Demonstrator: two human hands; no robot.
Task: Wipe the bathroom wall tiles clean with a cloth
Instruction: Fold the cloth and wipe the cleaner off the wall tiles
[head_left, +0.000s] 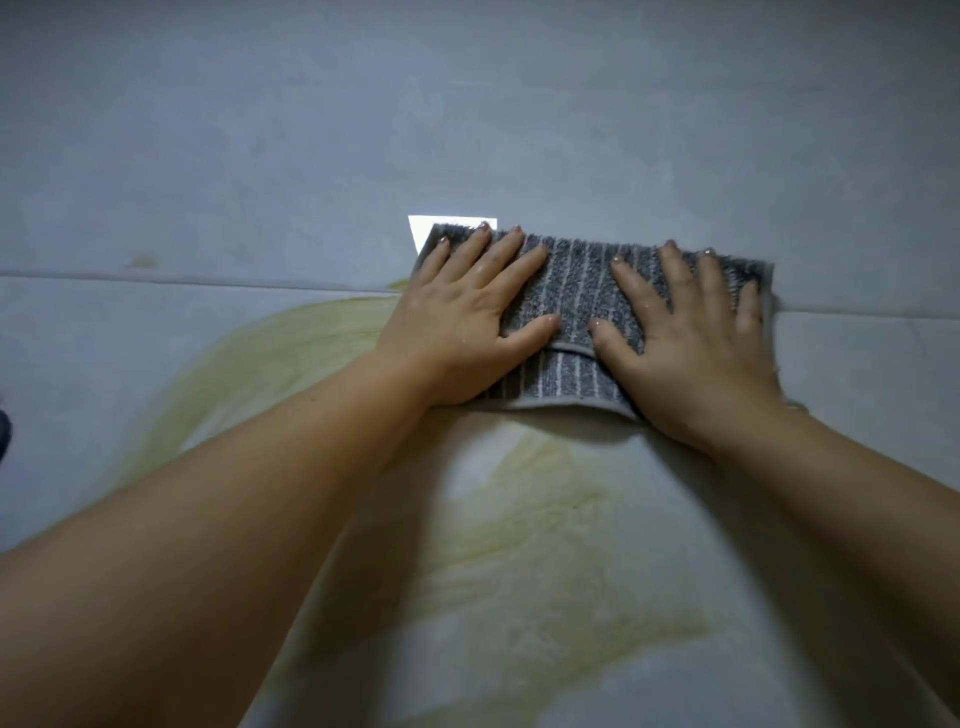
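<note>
A folded grey cloth with pale stripes (579, 306) lies flat against the grey wall tiles (467, 130), across a horizontal grout line (156, 278). My left hand (462, 322) presses on the cloth's left part with fingers spread. On the right part, my right hand (691, 338) presses flat in the same way. Neither hand curls around the cloth. A yellowish-green smear (519, 545) covers the tile below the cloth and spreads to the left under my forearms.
A bright white reflection (421, 231) shows on the tile just above the cloth's top left corner. A small greenish spot (140, 260) sits above the grout line at the left. A dark object (4, 431) peeks in at the left edge.
</note>
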